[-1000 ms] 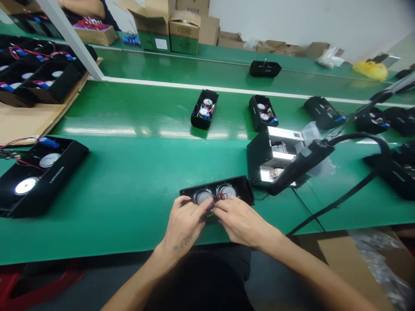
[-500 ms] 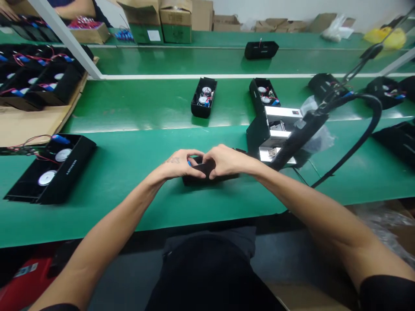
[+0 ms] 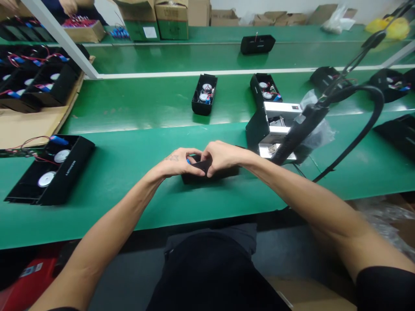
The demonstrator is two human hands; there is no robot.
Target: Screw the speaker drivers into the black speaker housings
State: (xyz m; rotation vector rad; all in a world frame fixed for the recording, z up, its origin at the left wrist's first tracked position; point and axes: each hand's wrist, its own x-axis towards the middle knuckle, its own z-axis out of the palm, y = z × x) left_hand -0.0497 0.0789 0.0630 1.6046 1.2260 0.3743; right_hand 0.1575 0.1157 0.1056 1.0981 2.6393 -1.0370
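Note:
A black speaker housing (image 3: 196, 178) lies on the green bench in front of me, much of it covered by my hands. My left hand (image 3: 181, 163) grips its left part, thumb on the near wall and fingers reaching inside. A bit of blue shows beside those fingers. My right hand (image 3: 222, 156) closes on the same wall just to the right, thumb close to the left thumb. What the fingertips touch inside is hidden. Left of my hands lies an open black housing (image 3: 76, 166) with two white round speakers, a blue cylinder and red and black wires.
Behind my hands stand two open housings, one at centre (image 3: 204, 95) and one at right (image 3: 266, 88). A black-and-white device (image 3: 269, 129) and a thick black cable (image 3: 378, 108) are at right. Filled housings sit on cardboard (image 3: 29, 123) at left. A co-worker's hand (image 3: 69, 6) is beyond.
Both my hands stay on the housing with almost the same grip. The view has shifted slightly. At the far left, the co-worker's hand has moved above the box of red parts.

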